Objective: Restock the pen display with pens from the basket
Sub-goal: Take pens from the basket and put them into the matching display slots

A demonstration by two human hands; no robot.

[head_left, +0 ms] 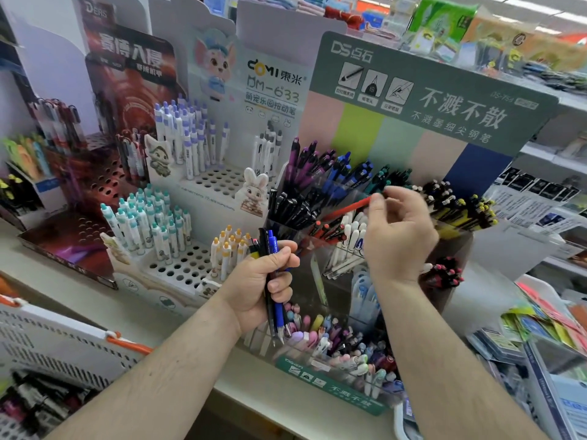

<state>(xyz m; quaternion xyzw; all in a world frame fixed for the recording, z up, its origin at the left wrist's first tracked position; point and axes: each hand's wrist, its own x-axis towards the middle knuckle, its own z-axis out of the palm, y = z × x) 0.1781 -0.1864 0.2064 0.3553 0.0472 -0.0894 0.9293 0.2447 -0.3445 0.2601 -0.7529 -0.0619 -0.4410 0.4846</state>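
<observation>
My left hand [263, 285] grips a bunch of pens [270, 249], black and blue among them, upright in front of the clear tiered pen display [457, 246]. My right hand [397, 231] pinches the end of a red pen [346, 209], which slants down-left over the display's compartment of red pens [327, 230]. Other compartments hold black, purple, blue, teal, yellow-tipped and white pens. The white perforated basket [54, 338] with an orange handle sits at lower left, dark pens lying inside it.
White stepped stands with holes [190, 268] hold teal, purple and yellow capped pens to the left. A dark red stand [79, 239] is further left. A green backboard [413, 100] rises behind the display. Packets fill the shelf at right [546, 325].
</observation>
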